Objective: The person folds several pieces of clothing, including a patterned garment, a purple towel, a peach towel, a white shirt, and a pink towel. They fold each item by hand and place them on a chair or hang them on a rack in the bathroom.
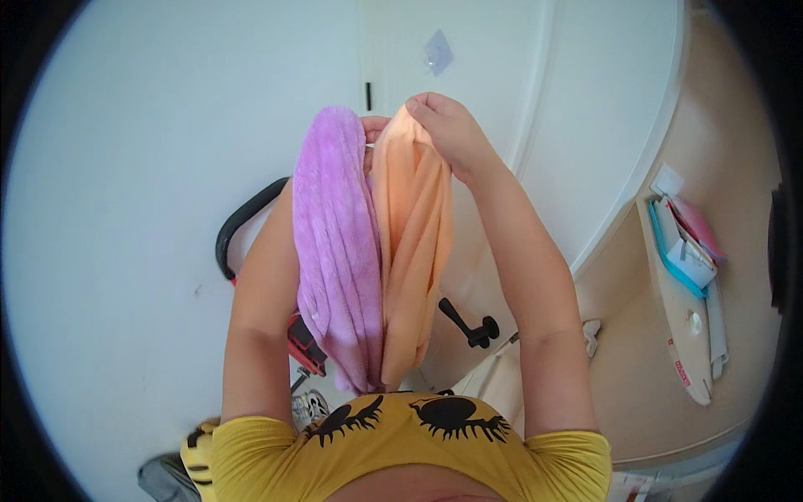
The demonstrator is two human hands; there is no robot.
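Two soft plush towels hang side by side in front of my chest. On the left is a purple towel point(337, 226), bunched into long vertical folds. Right beside it, an orange towel point(411, 243) hangs in loose folds, its top edge gathered. My right hand point(452, 135) pinches the top of the orange towel between thumb and fingers. Most of my left hand point(375, 130) is behind the purple towel, which it holds up near the top. Only some of its fingers show, in the gap between the two towels.
A white door with a black handle point(473, 325) stands ahead, with a clear hook point(435, 55) on it. On the left is a black curved handlebar point(242, 222) with red parts. A shelf point(690, 351) at the right holds a blue-edged pouch point(677, 251) and papers.
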